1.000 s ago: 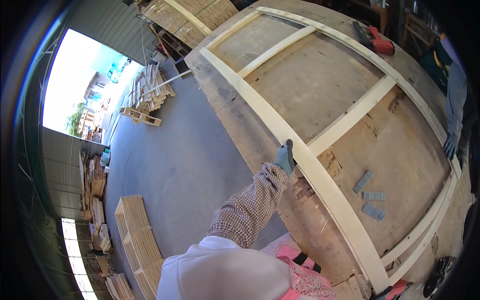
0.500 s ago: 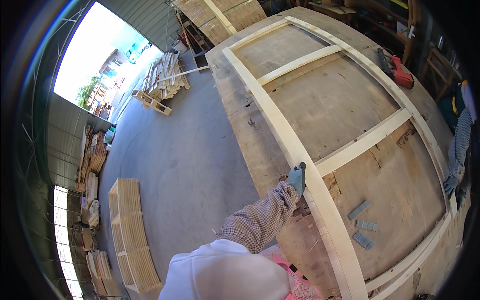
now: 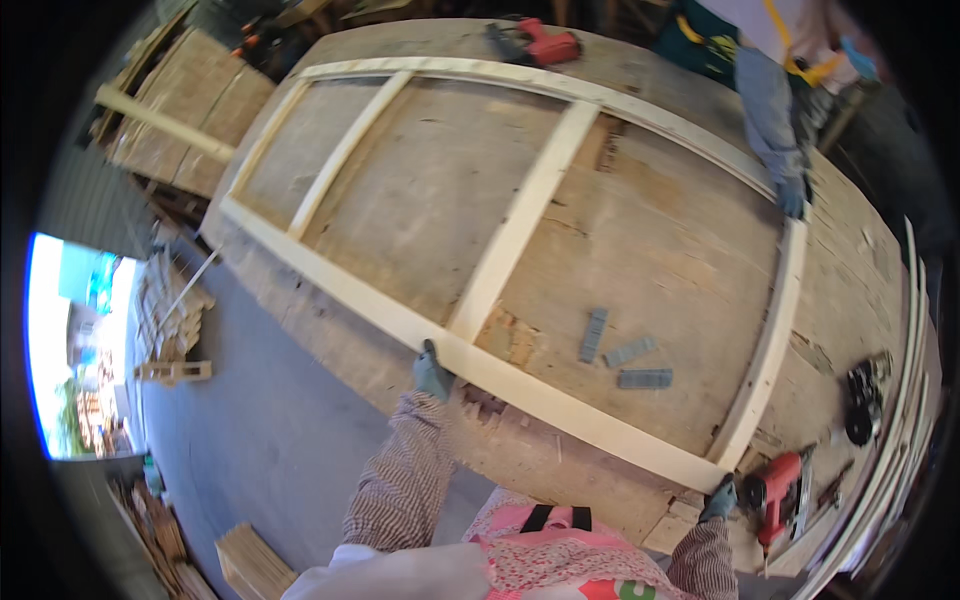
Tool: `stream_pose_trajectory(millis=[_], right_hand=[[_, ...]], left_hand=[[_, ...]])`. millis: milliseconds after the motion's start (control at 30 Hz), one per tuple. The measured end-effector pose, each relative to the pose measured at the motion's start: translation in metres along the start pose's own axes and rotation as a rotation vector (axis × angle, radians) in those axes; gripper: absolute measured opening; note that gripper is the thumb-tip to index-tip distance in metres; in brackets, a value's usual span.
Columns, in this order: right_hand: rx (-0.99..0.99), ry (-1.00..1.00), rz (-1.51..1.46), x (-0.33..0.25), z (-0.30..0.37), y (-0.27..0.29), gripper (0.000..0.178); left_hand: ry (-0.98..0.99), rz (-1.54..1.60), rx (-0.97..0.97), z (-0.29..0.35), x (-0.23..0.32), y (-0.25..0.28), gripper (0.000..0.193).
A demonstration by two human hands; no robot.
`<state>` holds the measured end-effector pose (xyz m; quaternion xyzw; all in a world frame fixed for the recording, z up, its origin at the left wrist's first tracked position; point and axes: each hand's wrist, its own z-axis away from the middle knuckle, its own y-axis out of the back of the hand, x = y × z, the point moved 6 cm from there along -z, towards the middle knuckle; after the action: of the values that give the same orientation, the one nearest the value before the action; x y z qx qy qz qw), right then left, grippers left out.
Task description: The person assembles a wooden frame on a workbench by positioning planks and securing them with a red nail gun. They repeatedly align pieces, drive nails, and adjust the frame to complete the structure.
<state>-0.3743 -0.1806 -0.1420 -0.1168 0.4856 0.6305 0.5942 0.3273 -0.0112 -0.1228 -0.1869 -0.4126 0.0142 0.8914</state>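
A long pale wooden frame (image 3: 545, 392) with cross pieces lies flat on a big plywood worktable (image 3: 690, 260). My left hand (image 3: 432, 372), in a grey-green glove, grips the frame's near rail where a cross piece (image 3: 520, 225) meets it. My right hand (image 3: 718, 498), also gloved, holds the frame's near right corner. Another person's gloved hand (image 3: 793, 196) rests on the far right corner.
Three grey nail strips (image 3: 630, 352) lie inside the frame. A red nailer (image 3: 781, 492) sits beside my right hand, a black power tool (image 3: 862, 398) further right, another red tool (image 3: 535, 43) at the far edge. Stacked boards (image 3: 190, 105) and pallets (image 3: 172, 330) stand left.
The view has swung right, so the frame's right end, my right hand and the other person's hand now show. My left hand stays on the near rail.
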Motion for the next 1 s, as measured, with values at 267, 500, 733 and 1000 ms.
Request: stream_pose_trajectory(millis=[267,500,733,1000], right_hand=[[0.098,0.086,0.513,-0.028,0.026,0.005,0.035],[0.022,-0.014,0.570,-0.044,0.053,-0.002,0.045],[-0.185,-0.007,0.564,-0.021,0.024,0.002,0.054],[-0.381,-0.341,0.235,-0.037,0.041,0.011,0.059]], left_hand=[[0.058,-0.220,-0.045,-0.003,0.005,0.005,0.057],[0.177,-0.194,-0.092,-0.003,0.015,0.016,0.052],[0.215,-0.209,-0.016,-0.013,0.019,0.013,0.049],[0.304,-0.308,-0.023,-0.025,0.029,0.008,0.046]])
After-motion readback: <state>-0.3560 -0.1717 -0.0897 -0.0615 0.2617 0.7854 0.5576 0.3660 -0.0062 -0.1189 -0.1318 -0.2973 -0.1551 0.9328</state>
